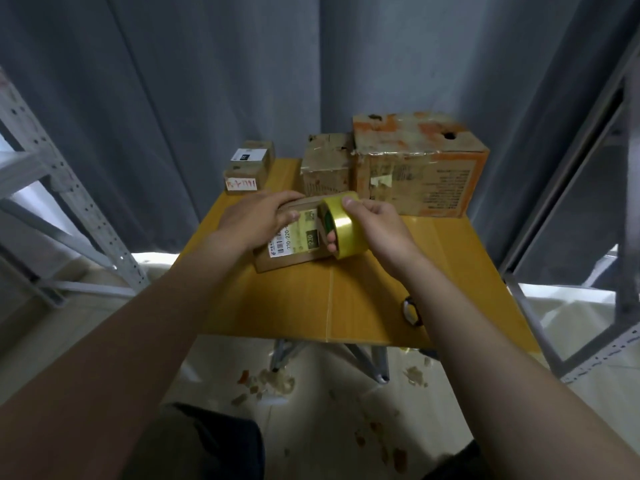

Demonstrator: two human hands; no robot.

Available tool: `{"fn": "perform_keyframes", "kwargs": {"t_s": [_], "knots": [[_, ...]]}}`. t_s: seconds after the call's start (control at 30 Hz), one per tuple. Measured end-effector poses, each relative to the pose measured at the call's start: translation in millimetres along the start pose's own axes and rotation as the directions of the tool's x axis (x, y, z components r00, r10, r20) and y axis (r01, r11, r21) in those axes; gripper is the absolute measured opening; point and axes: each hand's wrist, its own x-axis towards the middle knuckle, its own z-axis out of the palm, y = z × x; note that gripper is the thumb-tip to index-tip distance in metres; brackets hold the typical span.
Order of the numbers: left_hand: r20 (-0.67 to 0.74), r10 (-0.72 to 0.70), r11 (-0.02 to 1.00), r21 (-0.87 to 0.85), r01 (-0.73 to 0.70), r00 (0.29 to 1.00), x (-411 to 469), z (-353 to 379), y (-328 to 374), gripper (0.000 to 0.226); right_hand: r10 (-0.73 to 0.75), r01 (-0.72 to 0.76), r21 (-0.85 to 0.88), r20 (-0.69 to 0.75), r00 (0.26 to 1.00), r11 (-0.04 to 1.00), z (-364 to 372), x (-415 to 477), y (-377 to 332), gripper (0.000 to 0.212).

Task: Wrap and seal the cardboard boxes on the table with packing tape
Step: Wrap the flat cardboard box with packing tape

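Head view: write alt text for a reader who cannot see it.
A person's right hand grips a yellow tape roll against the right end of a small labelled box, which the left hand holds on a yellow table. Four more cardboard boxes stand at the table's far edge, before a grey curtain.

Boxes (415, 168) block table (363, 299) rear; front edge open.
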Motion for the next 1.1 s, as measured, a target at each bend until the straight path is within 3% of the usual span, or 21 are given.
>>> {"fn": "perform_keyframes", "kwargs": {"t_s": [0.07,0.13,0.2,0.27,0.43,0.57,0.7,0.93,1.1], "knots": [[-0.085,0.027,0.988,0.155,-0.014,0.996,3.9,9.1,8.4,0.059,-0.025,0.025,0.014,-0.001,1.000,1.000,0.1,11.6,3.5,0.044],[-0.137,0.083,0.956,0.290,-0.040,0.987,1.0,26.6,21.3,0.089,-0.052,0.052,0.026,-0.012,0.999,0.998,0.8,21.3,6.0,0.044],[-0.168,0.083,0.929,0.369,-0.015,0.982,-4.3,45.2,29.4,0.120,-0.074,0.074,0.044,-0.019,0.997,0.996,2.2,27.4,9.0,0.044],[-0.213,0.075,0.916,0.401,0.017,0.974,-5.9,58.0,30.1,0.137,-0.088,0.089,0.052,-0.013,0.996,0.995,3.3,30.1,12.3,0.043],[-0.222,0.030,0.929,0.367,0.055,0.975,2.5,64.4,30.7,0.141,-0.120,0.120,0.007,-0.004,0.993,0.993,3.1,34.2,13.1,0.039],[-0.265,0.074,0.933,0.359,0.027,0.961,3.8,66.5,23.8,0.133,-0.112,0.110,-0.050,-0.043,0.993,0.993,6.0,34.9,15.2,0.041],[-0.306,0.110,0.941,0.338,0.000,0.946,4.6,66.4,19.0,0.121,0.001,-0.007,-0.153,-0.039,0.999,0.988,1.4,25.2,25.9,0.041],[-0.309,0.106,0.932,0.362,0.014,0.945,4.3,70.6,22.6,0.126,0.032,-0.039,-0.119,-0.065,0.997,0.992,3.5,19.5,34.5,0.041],[-0.248,0.062,0.951,0.308,0.018,0.967,10.9,68.4,17.1,0.132,-0.072,0.070,-0.036,-0.057,0.996,0.997,6.4,13.2,37.8,0.018]]}}
